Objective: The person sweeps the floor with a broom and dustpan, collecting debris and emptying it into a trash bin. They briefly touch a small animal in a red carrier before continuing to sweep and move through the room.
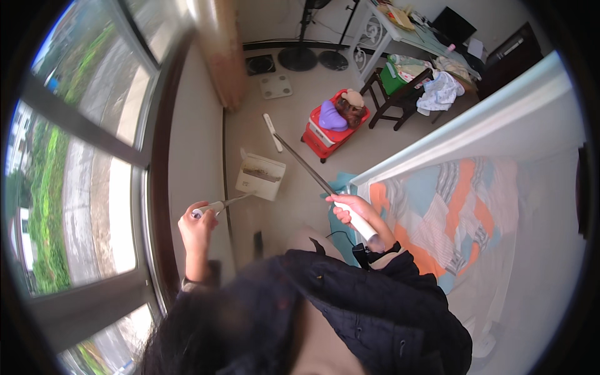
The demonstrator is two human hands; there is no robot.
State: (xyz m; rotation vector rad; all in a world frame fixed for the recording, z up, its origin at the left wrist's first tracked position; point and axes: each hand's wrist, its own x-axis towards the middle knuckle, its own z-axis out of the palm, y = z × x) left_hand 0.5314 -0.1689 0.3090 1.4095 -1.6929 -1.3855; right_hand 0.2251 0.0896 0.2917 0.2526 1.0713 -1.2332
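My left hand (198, 226) is closed around the white handle of a long-handled dustpan (267, 188), whose pan rests on the floor near the wall. Some dark debris shows inside the pan. In my right hand (354, 209) is the white grip of a broom (307, 166) with a dark metal stick. The stick slants away to a narrow white broom head (273, 133) on the floor, beyond the dustpan.
A red wheeled storage box (323, 145) carries a purple object and a stuffed toy. Farther off are a white scale (276, 87), fan bases and a chair (398, 105) with clothes. Windows line the left; a netted bed (445, 211) stands right.
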